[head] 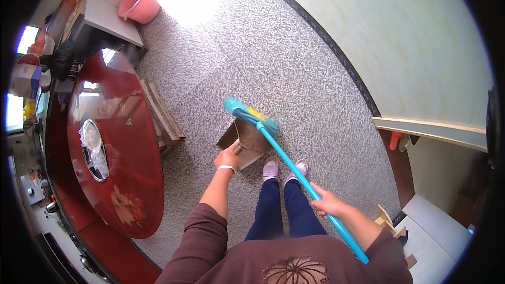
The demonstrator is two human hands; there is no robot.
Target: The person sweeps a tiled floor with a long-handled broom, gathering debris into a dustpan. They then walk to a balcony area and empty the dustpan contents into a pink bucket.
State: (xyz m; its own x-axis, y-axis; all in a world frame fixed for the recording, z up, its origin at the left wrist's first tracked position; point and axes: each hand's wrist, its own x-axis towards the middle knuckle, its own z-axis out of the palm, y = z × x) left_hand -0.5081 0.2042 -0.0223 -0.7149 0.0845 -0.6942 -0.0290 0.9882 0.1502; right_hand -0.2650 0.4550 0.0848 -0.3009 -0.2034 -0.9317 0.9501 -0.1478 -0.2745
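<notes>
My left hand [227, 156] grips the handle of a metal dustpan [252, 142], held low in front of my feet. In my right hand [328, 202] is the turquoise pole of a broom [289, 161], which slants from beside my right forearm down toward the dustpan. The broom head [249, 114], turquoise with some yellow bristles, lies across the dustpan's far edge and hides part of it. Whether the bristles touch the floor or the pan, I cannot tell. Below the dustpan show my feet in pink slippers [271, 169].
A glossy red oval table [134, 157] stands at left, with a wooden piece [161, 114] beside its base. Beyond it are a white-topped cabinet [108, 19] and a pink bucket [140, 6]. A pale wall [394, 39] and a doorway partition [430, 132] bound the right. Speckled floor [205, 67] stretches ahead.
</notes>
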